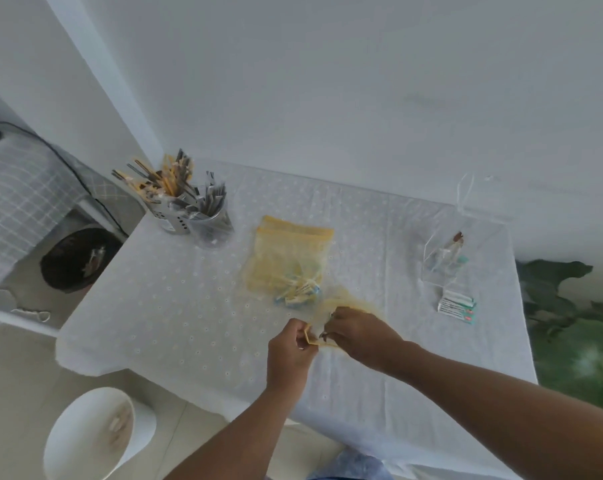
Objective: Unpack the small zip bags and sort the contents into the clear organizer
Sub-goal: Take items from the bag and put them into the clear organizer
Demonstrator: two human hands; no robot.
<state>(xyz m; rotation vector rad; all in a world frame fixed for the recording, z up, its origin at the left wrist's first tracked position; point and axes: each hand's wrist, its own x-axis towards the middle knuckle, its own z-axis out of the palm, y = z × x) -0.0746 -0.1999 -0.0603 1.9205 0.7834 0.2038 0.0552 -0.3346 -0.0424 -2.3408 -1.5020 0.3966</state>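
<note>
A small yellow zip bag [345,303] is held just above the near middle of the table. My left hand [289,348] pinches its yellow zip edge from the left. My right hand [359,336] grips the same bag's edge from the right. A stack of yellow zip bags [288,258] with small blue and white items inside lies flat at the table's centre, just beyond my hands. The clear organizer [444,258] stands at the right back, holding a few small items. Beside it lies a short pile of white and green packets [456,304].
A metal holder [170,209] and a clear cup [211,225] full of wrapped sticks stand at the back left of the white tablecloth [175,306]. On the floor are a white bin [92,434] and a dark bin [75,261]. A green plant [577,337] is at the right.
</note>
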